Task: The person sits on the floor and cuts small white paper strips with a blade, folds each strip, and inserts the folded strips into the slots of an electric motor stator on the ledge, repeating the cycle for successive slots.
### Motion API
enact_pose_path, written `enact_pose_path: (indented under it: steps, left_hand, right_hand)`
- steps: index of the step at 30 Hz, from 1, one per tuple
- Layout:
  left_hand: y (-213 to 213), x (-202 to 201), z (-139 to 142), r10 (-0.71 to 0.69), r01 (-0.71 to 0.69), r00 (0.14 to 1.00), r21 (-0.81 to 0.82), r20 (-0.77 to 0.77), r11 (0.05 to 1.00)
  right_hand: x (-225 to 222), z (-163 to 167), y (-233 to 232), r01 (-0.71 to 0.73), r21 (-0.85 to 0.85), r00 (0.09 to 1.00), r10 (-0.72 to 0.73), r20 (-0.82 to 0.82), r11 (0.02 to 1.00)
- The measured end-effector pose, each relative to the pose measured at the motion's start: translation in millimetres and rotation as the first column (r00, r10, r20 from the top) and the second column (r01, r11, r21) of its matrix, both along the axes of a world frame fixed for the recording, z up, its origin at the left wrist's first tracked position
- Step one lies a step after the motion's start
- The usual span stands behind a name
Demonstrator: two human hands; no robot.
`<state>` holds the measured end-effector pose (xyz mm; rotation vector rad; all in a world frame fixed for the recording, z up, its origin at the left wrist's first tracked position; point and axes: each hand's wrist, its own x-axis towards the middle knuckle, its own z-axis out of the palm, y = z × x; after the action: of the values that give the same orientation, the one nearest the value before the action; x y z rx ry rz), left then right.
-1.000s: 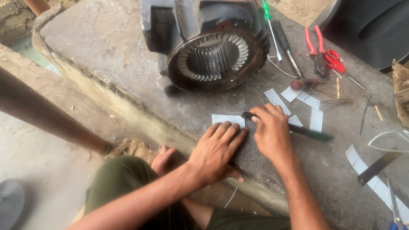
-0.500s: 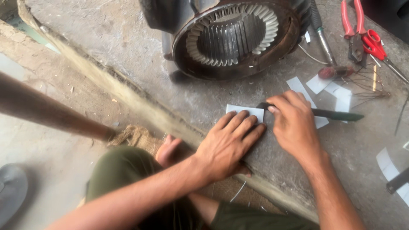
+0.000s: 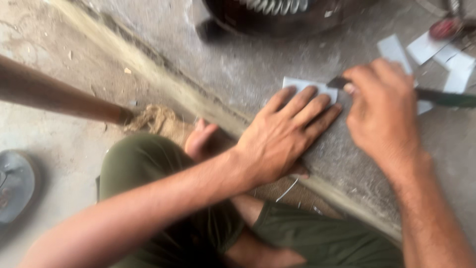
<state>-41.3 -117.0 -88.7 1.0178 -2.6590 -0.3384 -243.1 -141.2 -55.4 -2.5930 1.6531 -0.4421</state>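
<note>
Paper (image 3: 302,84) pinned flat under your left hand (image 3: 280,136); right hand (image 3: 384,106) grips knife (image 3: 441,97). Blade close to fingertips (image 3: 334,106): slip risks a cut.

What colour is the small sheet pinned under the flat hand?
White; the paper sheet shows under the left hand in the head view.

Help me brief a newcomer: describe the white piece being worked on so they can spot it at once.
Start at the grey stone slab below the dark round motor housing. On it, the left hand lies flat with fingers spread over a white paper piece. Unlike the loose white pieces further right, it alone is pinned down, with the right hand holding a dark blade at its edge.
</note>
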Motion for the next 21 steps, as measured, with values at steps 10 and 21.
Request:
enact_pose_path:
  steps: [10,21]
  left_hand:
    - [-1,4,-5,-0.040,0.040,0.999,0.001,-0.019,0.999]
    - [-1,1,-8,-0.037,0.039,0.999,0.050,-0.038,0.998]
  right_hand:
    - [5,14,5,0.024,-0.002,0.994,-0.023,0.109,1.000]
    - [7,19,20,0.006,0.022,0.997,-0.008,0.078,1.000]
